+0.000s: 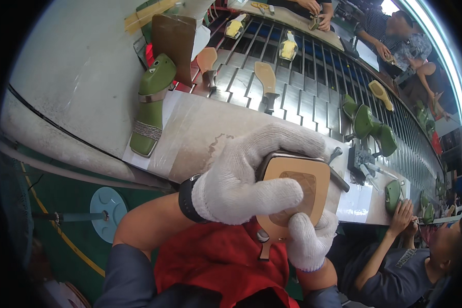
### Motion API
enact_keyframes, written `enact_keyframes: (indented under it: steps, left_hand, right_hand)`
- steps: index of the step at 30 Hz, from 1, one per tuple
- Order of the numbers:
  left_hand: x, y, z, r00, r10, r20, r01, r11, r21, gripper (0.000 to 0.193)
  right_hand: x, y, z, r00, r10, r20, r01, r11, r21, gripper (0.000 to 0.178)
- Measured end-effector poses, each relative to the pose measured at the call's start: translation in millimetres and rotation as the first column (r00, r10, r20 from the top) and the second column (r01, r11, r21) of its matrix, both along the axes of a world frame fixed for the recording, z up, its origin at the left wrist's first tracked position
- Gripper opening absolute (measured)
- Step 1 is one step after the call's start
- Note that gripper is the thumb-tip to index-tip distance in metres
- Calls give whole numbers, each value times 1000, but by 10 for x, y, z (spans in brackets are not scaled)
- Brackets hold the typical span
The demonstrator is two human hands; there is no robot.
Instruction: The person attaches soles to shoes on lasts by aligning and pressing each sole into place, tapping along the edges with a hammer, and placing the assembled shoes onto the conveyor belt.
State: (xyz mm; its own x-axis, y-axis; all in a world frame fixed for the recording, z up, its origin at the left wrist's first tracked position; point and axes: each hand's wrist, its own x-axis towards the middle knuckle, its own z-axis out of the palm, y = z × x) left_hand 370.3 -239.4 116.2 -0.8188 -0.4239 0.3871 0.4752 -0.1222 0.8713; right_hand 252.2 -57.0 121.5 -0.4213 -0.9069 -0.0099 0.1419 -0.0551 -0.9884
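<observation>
Both my hands wear white knitted gloves, and between them is a heeled shoe sole (pixel 319 179) with a square toe and a tan face turned up. A recessed, patterned panel sits in its middle, and a narrow heel points down toward my red apron. My left hand (pixel 256 179) wraps round the sole from the left, its thumb lying across the tan face. At the lower right edge, my right hand (pixel 310 238) grips with thumb and fingers. On the bench to the left lies a green shoe last (pixel 156 77) fitted with a silvery strap and a braided strap.
Beyond the bench (pixel 205 120) runs a metal slatted conveyor (pixel 241 84) carrying tan heeled soles (pixel 265 77) and green lasts (pixel 363 120). A hammer (pixel 339 178) lies right of my hands, near a dark block (pixel 362 159). Co-workers' hands (pixel 401 215) work at right and across. A blue stool (pixel 108 213) stands left.
</observation>
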Motion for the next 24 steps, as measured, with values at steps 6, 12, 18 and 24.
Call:
enact_keyframes:
  steps: [6, 12, 18, 24]
  left_hand:
    - [43, 42, 147, 994, 6, 107, -17, 995, 98, 78]
    - [54, 35, 88, 985, -161, -55, 168, 873, 457, 68]
    - [216, 17, 232, 981, 25, 194, -43, 995, 89, 41]
    - [353, 53, 493, 950, 112, 292, -138, 988, 70, 22]
  right_hand:
    - [-11, 9, -9, 1000, 27, 9, -27, 999, 27, 28]
    - [62, 23, -38, 1000, -19, -14, 20, 997, 68, 26]
    - [74, 28, -39, 982, 14, -187, -5, 999, 48, 22]
    - [191, 22, -182, 954, 22, -300, -25, 1000, -7, 15]
